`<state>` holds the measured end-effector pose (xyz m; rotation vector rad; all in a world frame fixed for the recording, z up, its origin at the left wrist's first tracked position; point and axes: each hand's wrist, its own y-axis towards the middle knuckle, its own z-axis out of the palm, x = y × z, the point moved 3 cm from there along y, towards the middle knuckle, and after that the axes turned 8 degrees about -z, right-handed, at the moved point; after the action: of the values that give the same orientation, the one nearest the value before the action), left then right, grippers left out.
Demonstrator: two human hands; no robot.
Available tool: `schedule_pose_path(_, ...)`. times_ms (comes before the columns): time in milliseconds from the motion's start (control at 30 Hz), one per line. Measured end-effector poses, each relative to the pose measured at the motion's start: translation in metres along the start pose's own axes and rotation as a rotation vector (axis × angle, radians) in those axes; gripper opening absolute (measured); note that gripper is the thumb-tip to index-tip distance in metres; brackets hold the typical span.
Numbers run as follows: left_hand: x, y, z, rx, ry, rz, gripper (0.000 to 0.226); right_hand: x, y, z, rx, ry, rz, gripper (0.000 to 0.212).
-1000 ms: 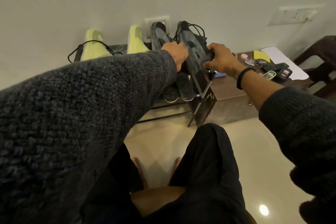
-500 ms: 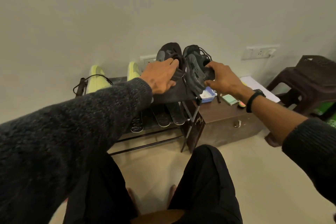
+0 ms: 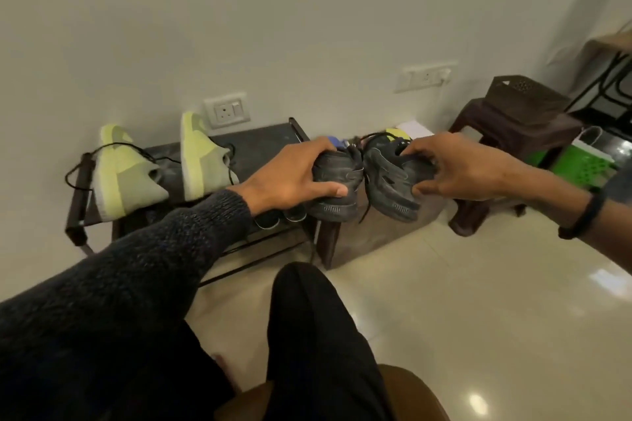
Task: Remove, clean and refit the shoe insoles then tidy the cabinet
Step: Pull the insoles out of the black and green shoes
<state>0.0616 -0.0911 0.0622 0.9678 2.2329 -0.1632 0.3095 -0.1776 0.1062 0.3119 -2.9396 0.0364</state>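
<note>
L hand (image 3: pixel 290 178): I grip left dark shoe (image 3: pixel 333 178) at heel, fingers curled.
R hand (image 3: pixel 458 169): pinches right dark shoe (image 3: pixel 393 181).
Next: I'd keep heels level, clear rack (image 3: pixel 260 137) edge, mind laces.

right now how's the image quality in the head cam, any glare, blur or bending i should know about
Head view: dim warm indoor light; bright glare spots on the glossy floor; wide-angle bending curves the wall at the edges; the left hand and right hand, each with a grip on a black shoe, look slightly soft; the yellow-green shoes stay fairly clear.
</note>
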Motion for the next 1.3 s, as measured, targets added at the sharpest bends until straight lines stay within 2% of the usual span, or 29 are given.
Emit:
schedule_pose_path(233,0.033,0.018,0.102,0.214,-0.087,-0.145,0.052,-0.052,-0.009,0.087,0.209,0.145,0.052,0.047)
schedule_pose_path(500,0.089,0.037,0.214,0.379,-0.025,-0.325,0.05,-0.105,0.0,0.199,0.362,0.236,0.072,0.037)
schedule_pose_path(733,0.147,0.05,0.301,0.578,0.13,-0.524,0.033,-0.141,0.021,0.312,0.498,0.314,0.168,0.046)
schedule_pose_path(900,0.173,0.049,0.349,0.673,0.201,-0.618,0.038,-0.143,0.027,0.386,0.594,0.279,0.101,0.054)
schedule_pose_path(1067,0.19,0.057,0.38,0.772,0.279,-0.624,0.035,-0.14,0.028,0.44,0.601,0.111,0.035,0.063)
schedule_pose_path(1300,0.208,0.065,0.415,0.779,0.357,-0.661,0.03,-0.143,0.022,0.504,0.531,0.071,0.146,0.061)
